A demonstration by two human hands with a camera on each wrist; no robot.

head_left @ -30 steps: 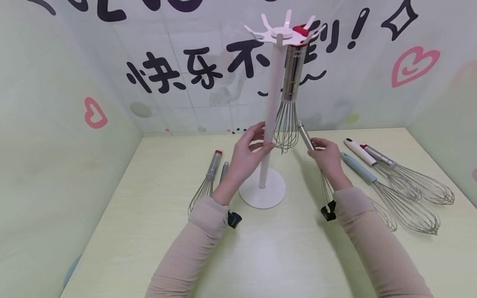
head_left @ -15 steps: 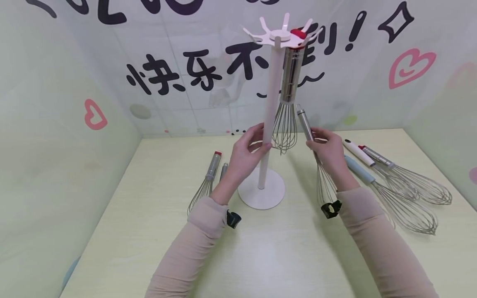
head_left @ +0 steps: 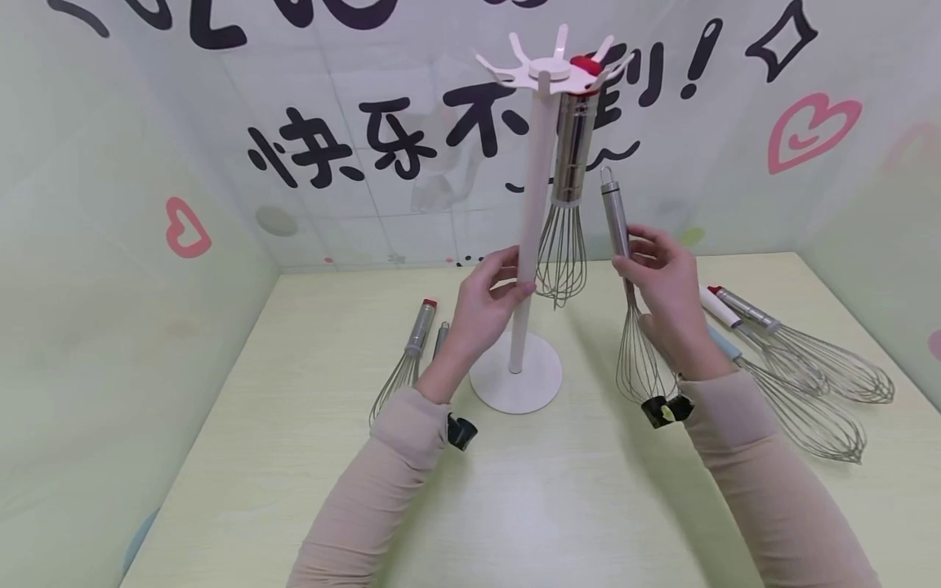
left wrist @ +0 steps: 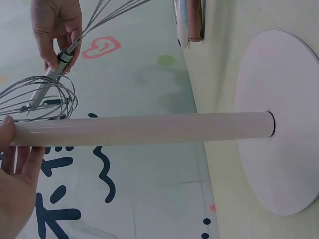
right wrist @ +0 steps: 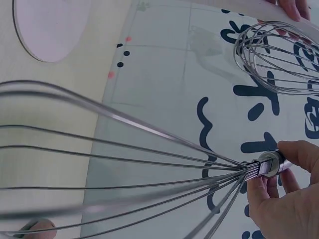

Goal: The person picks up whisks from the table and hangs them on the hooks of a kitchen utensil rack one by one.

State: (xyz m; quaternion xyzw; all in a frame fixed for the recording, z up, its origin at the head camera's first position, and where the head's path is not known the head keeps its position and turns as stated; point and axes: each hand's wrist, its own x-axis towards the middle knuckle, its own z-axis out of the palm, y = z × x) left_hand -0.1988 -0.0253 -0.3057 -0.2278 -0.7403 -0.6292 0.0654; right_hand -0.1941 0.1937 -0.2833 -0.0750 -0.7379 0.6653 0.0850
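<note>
My left hand [head_left: 488,298] grips the white pole [head_left: 531,220] of a rack with curved hooks round its top [head_left: 550,72] and a round base [head_left: 547,384] on the table. From one hook hangs a whisk with a steel, red-ended handle [head_left: 575,147]. Right of it, my right hand [head_left: 665,282] pinches the lower handle of a steel whisk [head_left: 616,216], loop end up and wires down, raised beside the pole. In the right wrist view thumb and fingers close on the handle just past where its wires [right wrist: 164,134] gather.
Several whisks lie at the right: a red-tipped one [head_left: 753,309], a white-handled one [head_left: 720,309] and a blue-handled one [head_left: 724,343]. At the left are a red-ended whisk [head_left: 419,327] and a grey handle [head_left: 441,336] partly behind my forearm. Printed wall sheets stand behind the table.
My right hand has lifted the steel whisk and carried it slightly right, turning it more upright. The left hand has stayed on the pole.
</note>
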